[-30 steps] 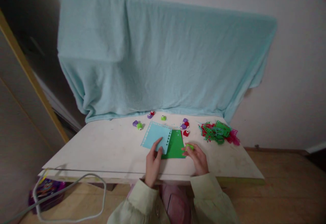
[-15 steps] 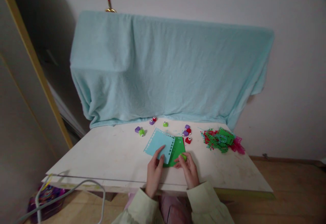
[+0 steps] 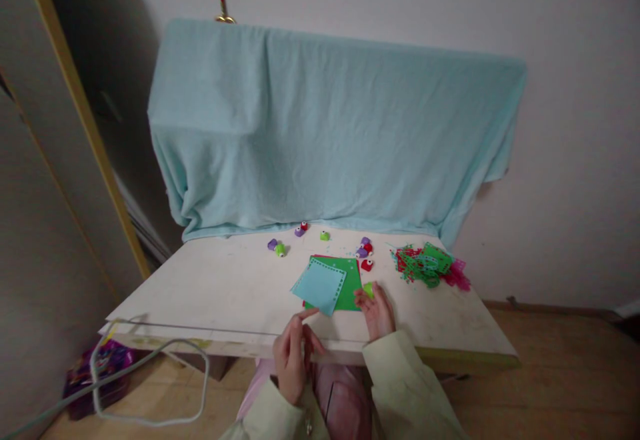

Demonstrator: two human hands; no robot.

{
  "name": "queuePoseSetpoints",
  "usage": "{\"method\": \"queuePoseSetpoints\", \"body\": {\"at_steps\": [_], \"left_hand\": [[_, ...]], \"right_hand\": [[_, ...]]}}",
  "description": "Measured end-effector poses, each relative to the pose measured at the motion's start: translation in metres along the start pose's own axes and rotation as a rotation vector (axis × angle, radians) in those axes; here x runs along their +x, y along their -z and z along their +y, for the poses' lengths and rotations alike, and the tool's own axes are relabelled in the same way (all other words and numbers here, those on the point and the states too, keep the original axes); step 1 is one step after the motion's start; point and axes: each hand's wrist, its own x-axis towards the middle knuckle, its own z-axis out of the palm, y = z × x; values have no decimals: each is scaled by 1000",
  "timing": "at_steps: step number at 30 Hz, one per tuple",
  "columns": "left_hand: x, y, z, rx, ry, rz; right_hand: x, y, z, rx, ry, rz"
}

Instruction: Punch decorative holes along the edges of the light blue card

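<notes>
A light-blue paper square (image 3: 320, 285) with punched holes along its edges lies askew on a green sheet (image 3: 351, 287), with red paper showing at the edges beneath. My left hand (image 3: 293, 353) is over the table's front edge, just below the blue paper. Its index finger stretches toward the paper's lower corner, and nothing shows in it. My right hand (image 3: 377, 310) is at the green sheet's right side, its fingers loosely curled round a small lime-green craft punch (image 3: 369, 289). The fingers partly cover the punch.
Green (image 3: 280, 250), purple (image 3: 361, 252) and red (image 3: 367, 265) craft punches stand behind the papers. Tangled punched paper strips (image 3: 425, 265) are heaped at the right. A light-blue cloth (image 3: 340, 133) hangs behind the white table (image 3: 210, 293). A grey cable (image 3: 150, 353) loops at the front left.
My left hand has come off the blue paper and drawn back toward me. My right hand has moved slightly away and right with the green punch. The view has shifted a little.
</notes>
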Motion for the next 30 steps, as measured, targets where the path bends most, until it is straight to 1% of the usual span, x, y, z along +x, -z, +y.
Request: {"method": "queuePoseSetpoints", "body": {"at_steps": [2,3,4,6,8,10,12,14,16,17,19,21,22,24,26,27,28,30], "left_hand": [[-25,11,-10,97,-28,-105],[-36,16,-18,169,-43,-190],[-47,21,-28,233,-39,-268],[-64,31,-56,338,41,-442],[-74,43,-90,419,84,-593],[-79,54,-122,445,61,-740],[-80,63,-144,451,25,-860],[-80,67,-155,492,-83,-862],[-81,67,-157,556,-162,-806],[-81,66,-157,590,-173,-765],[-84,64,-159,649,-145,-673],[-87,65,-162,679,-108,-617],[-88,66,-164,683,-94,-610],[-92,69,-165,669,-74,-636],[-97,69,-162,603,-58,-669],[-98,68,-159,550,-42,-667],[-99,65,-155,484,-19,-634],[-101,58,-148,350,74,-521]], "right_hand": [[2,1,0,4,-10,5],[3,2,0,1,-15,8],[3,3,0,0,-21,9],[5,4,0,8,-34,1],[5,6,1,26,-45,-10],[5,7,0,31,-53,-17],[5,7,0,27,-63,-12],[4,8,-1,31,-76,-2],[4,8,-1,47,-84,6],[4,9,-1,55,-84,9],[4,9,-1,71,-81,5],[4,10,0,83,-73,-7],[4,10,0,83,-70,-15],[5,11,-1,77,-66,-23],[6,11,-1,75,-68,-14],[7,11,-1,79,-71,-9],[8,12,-1,86,-74,-4],[8,12,-1,96,-78,3]]}}
